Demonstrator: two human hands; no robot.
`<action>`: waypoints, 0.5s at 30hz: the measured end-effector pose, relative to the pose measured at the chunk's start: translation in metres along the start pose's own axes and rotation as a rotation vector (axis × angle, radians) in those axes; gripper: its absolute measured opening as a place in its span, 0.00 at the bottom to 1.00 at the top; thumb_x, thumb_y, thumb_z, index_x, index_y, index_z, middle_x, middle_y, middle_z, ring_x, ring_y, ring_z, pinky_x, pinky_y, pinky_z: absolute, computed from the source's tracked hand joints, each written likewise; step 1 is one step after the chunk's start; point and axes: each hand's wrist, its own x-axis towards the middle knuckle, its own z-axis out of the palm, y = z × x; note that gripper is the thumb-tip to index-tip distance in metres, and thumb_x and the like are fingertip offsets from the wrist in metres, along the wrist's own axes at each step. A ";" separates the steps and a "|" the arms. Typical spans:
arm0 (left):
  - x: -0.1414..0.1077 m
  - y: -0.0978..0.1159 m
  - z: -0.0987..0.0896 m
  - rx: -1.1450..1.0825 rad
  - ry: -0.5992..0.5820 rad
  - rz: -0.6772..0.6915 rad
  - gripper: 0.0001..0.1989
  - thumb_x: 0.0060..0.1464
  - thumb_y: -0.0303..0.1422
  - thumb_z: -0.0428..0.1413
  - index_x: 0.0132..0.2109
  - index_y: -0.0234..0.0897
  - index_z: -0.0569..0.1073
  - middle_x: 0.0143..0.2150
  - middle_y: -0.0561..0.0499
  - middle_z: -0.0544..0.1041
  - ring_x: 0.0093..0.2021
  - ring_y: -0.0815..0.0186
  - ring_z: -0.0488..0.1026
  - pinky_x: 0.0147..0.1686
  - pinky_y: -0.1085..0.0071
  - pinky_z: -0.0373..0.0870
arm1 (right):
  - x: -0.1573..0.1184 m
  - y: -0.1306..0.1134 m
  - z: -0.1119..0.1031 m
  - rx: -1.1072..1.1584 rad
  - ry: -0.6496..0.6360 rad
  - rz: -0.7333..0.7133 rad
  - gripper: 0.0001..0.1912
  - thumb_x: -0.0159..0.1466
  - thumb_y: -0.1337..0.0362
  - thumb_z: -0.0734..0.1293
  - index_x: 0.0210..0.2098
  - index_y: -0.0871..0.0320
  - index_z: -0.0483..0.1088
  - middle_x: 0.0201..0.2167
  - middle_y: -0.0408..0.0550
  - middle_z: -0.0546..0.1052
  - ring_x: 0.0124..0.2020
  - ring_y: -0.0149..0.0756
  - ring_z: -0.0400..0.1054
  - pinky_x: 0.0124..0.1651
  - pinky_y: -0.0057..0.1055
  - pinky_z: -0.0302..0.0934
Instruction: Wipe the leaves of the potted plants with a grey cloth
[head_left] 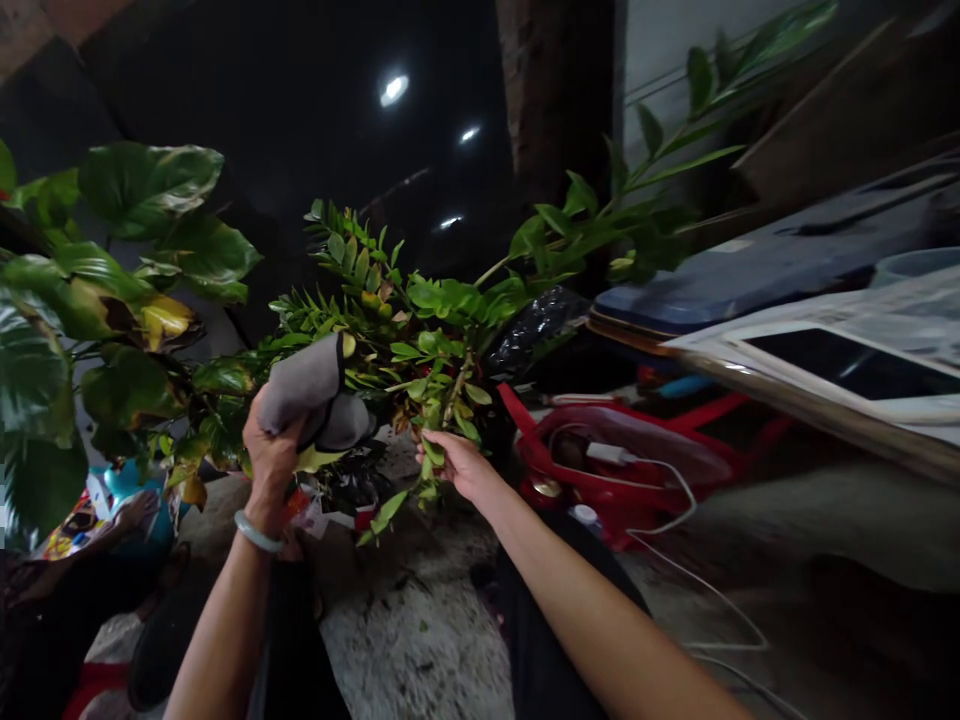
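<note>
My left hand (271,450) is raised and shut on a grey cloth (307,390), pressing it against the leaves of a glossy green plant (420,330), likely a ZZ plant. My right hand (459,465) grips a leafy stem (439,420) of that plant low down, with leaflets spilling past the fingers. A pale bangle (257,532) circles my left wrist. A broad-leaved plant (127,290) with yellowing patches hangs to the left of my left hand, apart from it.
Another person's hand (136,510) rests near a blue object and a colourful printed bag at lower left. A red plastic stool (622,470) and a white cable (660,520) lie on the concrete floor at right. A blue padded board (750,275) and a black plastic bag (536,330) stand behind them.
</note>
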 end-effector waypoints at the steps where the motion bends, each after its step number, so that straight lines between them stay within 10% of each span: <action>1: -0.003 -0.005 0.007 0.005 -0.051 -0.016 0.29 0.43 0.34 0.67 0.56 0.36 0.77 0.53 0.44 0.82 0.52 0.54 0.78 0.57 0.57 0.73 | 0.000 0.001 0.002 -0.001 0.002 -0.001 0.04 0.59 0.66 0.73 0.31 0.58 0.73 0.21 0.45 0.80 0.21 0.36 0.75 0.19 0.26 0.65; 8: -0.067 -0.027 -0.010 0.027 -0.876 -0.230 0.29 0.38 0.25 0.68 0.52 0.37 0.81 0.50 0.44 0.84 0.51 0.49 0.80 0.55 0.55 0.74 | 0.000 0.004 -0.004 -0.022 0.003 -0.003 0.05 0.56 0.67 0.75 0.30 0.59 0.74 0.20 0.45 0.79 0.18 0.34 0.73 0.18 0.25 0.63; 15: -0.004 -0.002 -0.031 0.090 -0.064 -0.034 0.26 0.44 0.34 0.67 0.53 0.39 0.78 0.54 0.44 0.81 0.54 0.50 0.78 0.59 0.53 0.71 | -0.001 0.002 0.001 -0.026 0.004 0.006 0.04 0.61 0.66 0.73 0.32 0.59 0.74 0.22 0.46 0.80 0.21 0.35 0.76 0.19 0.25 0.66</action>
